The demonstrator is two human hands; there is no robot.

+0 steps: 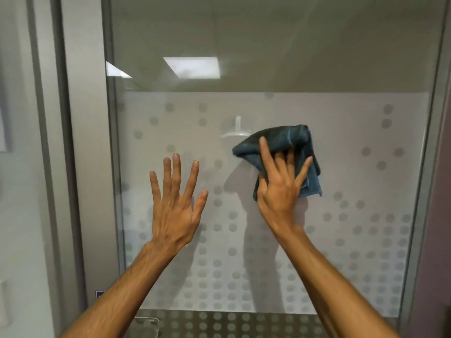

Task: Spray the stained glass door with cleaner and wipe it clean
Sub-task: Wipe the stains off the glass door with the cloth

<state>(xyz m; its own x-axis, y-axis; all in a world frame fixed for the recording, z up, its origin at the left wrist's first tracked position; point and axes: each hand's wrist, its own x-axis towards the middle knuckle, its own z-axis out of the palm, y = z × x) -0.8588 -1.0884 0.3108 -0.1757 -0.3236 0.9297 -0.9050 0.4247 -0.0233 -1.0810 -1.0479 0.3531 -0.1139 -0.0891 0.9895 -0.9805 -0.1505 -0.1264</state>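
The glass door (pixel 353 76) fills the view, clear at the top and frosted with grey dots over its lower part. My right hand (pixel 280 189) presses a folded dark blue cloth (pixel 280 139) against the frosted glass right of centre, fingers spread straight over it. My left hand (pixel 174 208) is raised to the left of it with straight, spread fingers, palm toward the glass; whether it touches the pane is unclear. No spray bottle is in sight.
A grey metal door frame (pixel 73 167) runs down the left side and another frame post (pixel 429 167) down the right. Ceiling lights (pixel 192 67) reflect in the upper glass. A white hook shape (pixel 238 129) shows through the frosted band.
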